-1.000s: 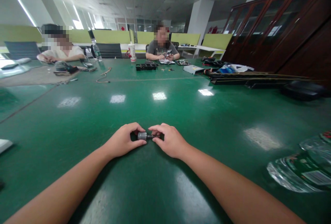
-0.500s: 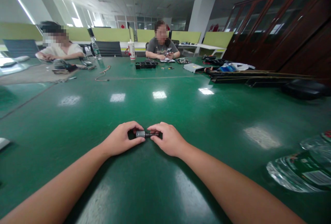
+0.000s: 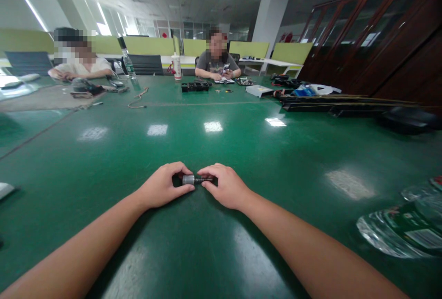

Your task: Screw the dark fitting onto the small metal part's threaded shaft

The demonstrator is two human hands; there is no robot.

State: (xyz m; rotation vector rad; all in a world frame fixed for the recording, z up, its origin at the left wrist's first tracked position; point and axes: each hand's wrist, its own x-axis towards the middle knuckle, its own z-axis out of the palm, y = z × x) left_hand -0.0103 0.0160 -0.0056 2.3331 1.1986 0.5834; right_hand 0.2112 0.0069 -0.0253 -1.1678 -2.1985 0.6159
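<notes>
A small silver cylinder with a thin dark stepped shaft (image 3: 189, 179) lies sideways between my hands, low over the green table (image 3: 221, 147). My left hand (image 3: 165, 185) curves its thumb and fingers round the silver end. On the other side, my right hand (image 3: 226, 186) pinches the dark shaft between thumb and fingertips. The shaft's far tip is partly hidden by the right fingers. Its exact kind is too small to make out.
A large clear bottle with a green label (image 3: 404, 230) lies at the right. Toward the back right are long black rails (image 3: 338, 103) and a silver box (image 3: 258, 90). A black part (image 3: 195, 87) lies farther off, before a seated person (image 3: 217, 62). Another person (image 3: 83, 66) sits at the left.
</notes>
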